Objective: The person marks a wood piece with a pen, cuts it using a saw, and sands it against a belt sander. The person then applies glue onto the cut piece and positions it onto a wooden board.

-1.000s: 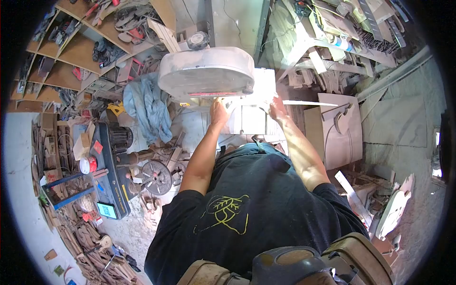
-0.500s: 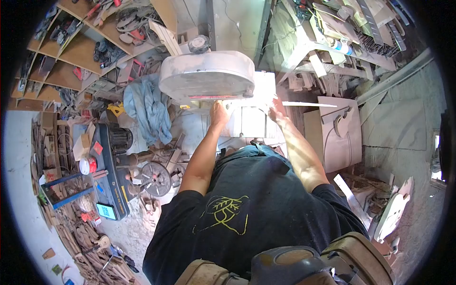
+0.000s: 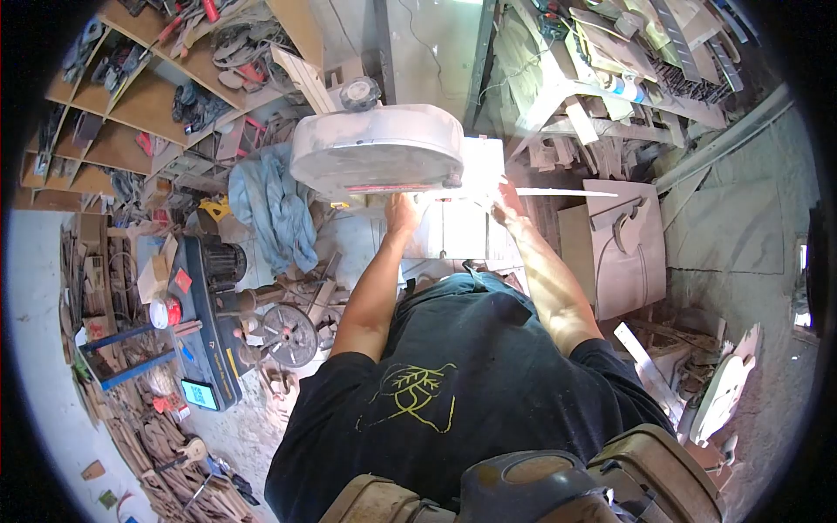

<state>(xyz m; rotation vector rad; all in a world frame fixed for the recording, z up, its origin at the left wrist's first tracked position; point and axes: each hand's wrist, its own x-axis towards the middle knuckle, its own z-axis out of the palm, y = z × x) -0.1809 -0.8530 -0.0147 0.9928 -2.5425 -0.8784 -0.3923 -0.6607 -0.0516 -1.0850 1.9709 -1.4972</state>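
- Housing of the machine and the pale table below it sit slightly lower in view than a second ago, probably because the head tilted.
- Both hands remain in nearly the same place over the table, and the long, thin, pale strip still juts out to the right at much the same spot; the work looks ongoing, with little change of hold.
- One left hand, just by the housing's lower edge; its fingertips are hidden, so I cannot tell what it grips.
- One right hand, at the strip's near end and seemingly touching it; glare hides how far the fingers close.
- One strip, its far end reaching past the table toward one pale sheet, with one tan board beside that.
- One round knob behind the housing.
- One blue cloth, left of the table.
- One lit screen and one red-and-white tin, farther left.
- One mask, low in view; loose wood pieces are too many to count.
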